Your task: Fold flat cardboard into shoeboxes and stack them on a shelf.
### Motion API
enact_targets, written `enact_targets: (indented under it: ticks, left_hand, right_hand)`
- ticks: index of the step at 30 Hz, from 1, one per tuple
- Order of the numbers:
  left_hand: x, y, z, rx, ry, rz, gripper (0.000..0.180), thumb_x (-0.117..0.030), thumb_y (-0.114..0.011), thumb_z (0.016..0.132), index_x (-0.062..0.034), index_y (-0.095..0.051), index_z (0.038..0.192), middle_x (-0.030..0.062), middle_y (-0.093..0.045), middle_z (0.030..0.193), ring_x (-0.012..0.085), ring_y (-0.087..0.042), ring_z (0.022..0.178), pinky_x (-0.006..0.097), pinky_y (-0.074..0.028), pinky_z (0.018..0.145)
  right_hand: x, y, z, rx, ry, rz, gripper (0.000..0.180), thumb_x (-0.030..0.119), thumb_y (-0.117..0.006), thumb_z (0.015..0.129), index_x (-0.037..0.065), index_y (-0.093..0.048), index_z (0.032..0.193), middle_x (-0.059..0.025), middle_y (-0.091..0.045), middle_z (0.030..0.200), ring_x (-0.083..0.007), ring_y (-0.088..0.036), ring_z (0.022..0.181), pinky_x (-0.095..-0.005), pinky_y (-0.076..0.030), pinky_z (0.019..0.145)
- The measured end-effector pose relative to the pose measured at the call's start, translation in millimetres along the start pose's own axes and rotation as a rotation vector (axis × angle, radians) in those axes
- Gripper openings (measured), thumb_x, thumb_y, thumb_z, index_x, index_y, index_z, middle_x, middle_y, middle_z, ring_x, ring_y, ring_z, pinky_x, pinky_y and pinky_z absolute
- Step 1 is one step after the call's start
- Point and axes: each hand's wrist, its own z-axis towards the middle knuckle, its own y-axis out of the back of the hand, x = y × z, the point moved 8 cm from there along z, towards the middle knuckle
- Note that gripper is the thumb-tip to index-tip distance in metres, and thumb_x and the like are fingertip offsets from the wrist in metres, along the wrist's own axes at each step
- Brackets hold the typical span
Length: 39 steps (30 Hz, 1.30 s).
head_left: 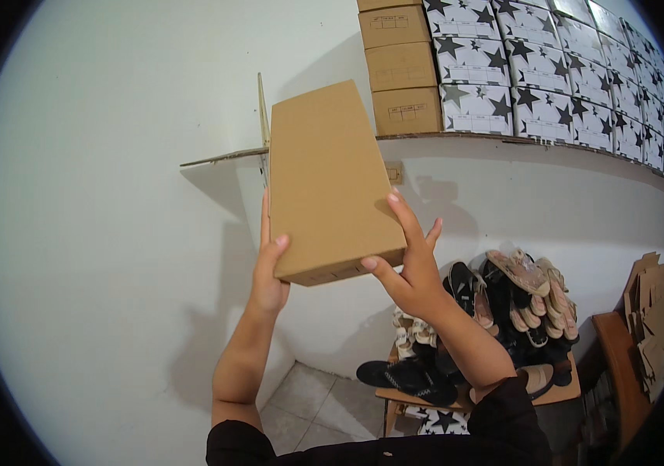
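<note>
Between my two hands I hold up a plain brown cardboard box point(326, 171), long and closed, tilted with its far end toward the shelf height. My left hand point(271, 268) grips its left side near the close end, thumb over the edge. At the right, my right hand point(413, 268) holds the close right corner, the thumb on the end face and a finger on the side edge. Behind the box a wall shelf point(518, 142) carries stacked brown boxes point(402, 67) and white boxes with black stars point(543, 70).
A bare end of shelf board point(223, 157) with an upright strip juts out left of the box. Below right, a small wooden table point(561, 392) bears a heap of sandals and shoes point(518, 303). Flattened cardboard point(650, 318) leans at the far right. Tiled floor point(301, 388) shows below.
</note>
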Motion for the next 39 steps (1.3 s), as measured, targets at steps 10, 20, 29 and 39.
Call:
enact_targets:
  ticks: [10, 20, 29, 39]
  left_hand:
    - [48.0, 35.9, 123.9, -0.018, -0.048, -0.105, 0.055, -0.032, -0.023, 0.096, 0.0005, -0.024, 0.141, 0.0129, -0.03, 0.144, 0.0235, -0.028, 0.133, 0.035, -0.025, 0.107]
    - [84.0, 73.7, 221.8, -0.261, -0.127, -0.177, 0.071, -0.056, -0.021, 0.092, -0.0035, -0.034, 0.137, 0.0145, -0.039, 0.138, 0.0241, -0.041, 0.123, 0.036, -0.029, 0.103]
    - [70.9, 77.9, 215.8, -0.357, -0.701, 0.875, 0.056, -0.024, -0.041, 0.094, -0.0019, -0.019, 0.14, 0.0168, -0.055, 0.118, 0.0288, -0.052, 0.107, 0.047, -0.026, 0.102]
    - [128.0, 60.8, 239.8, -0.087, -0.178, 1.155, 0.057, -0.034, -0.029, 0.097, -0.0078, -0.01, 0.144, 0.011, -0.046, 0.133, 0.0308, -0.035, 0.129, 0.066, 0.001, 0.102]
  right_hand:
    - [-54.5, -22.2, 88.3, -0.106, 0.013, -0.215, 0.068, 0.039, -0.051, 0.089, 0.011, -0.02, 0.142, -0.0172, -0.039, 0.137, -0.033, -0.03, 0.133, -0.072, 0.006, 0.093]
    - [-93.5, -37.9, 164.5, -0.187, 0.057, -0.306, 0.071, 0.039, -0.049, 0.09, 0.011, -0.014, 0.144, -0.0161, -0.036, 0.14, -0.0327, -0.033, 0.131, -0.0675, 0.003, 0.099]
    - [-112.7, -61.2, 176.6, -0.215, 0.092, -0.426, 0.067, 0.035, -0.049, 0.089, 0.012, -0.018, 0.144, -0.0167, -0.03, 0.143, -0.0328, -0.029, 0.132, -0.0676, -0.001, 0.1]
    - [-123.5, -71.5, 162.8, -0.353, 0.153, -1.079, 0.048, 0.043, -0.044, 0.09, 0.015, -0.05, 0.128, -0.0138, -0.039, 0.137, -0.0345, -0.031, 0.13, -0.0697, -0.003, 0.097]
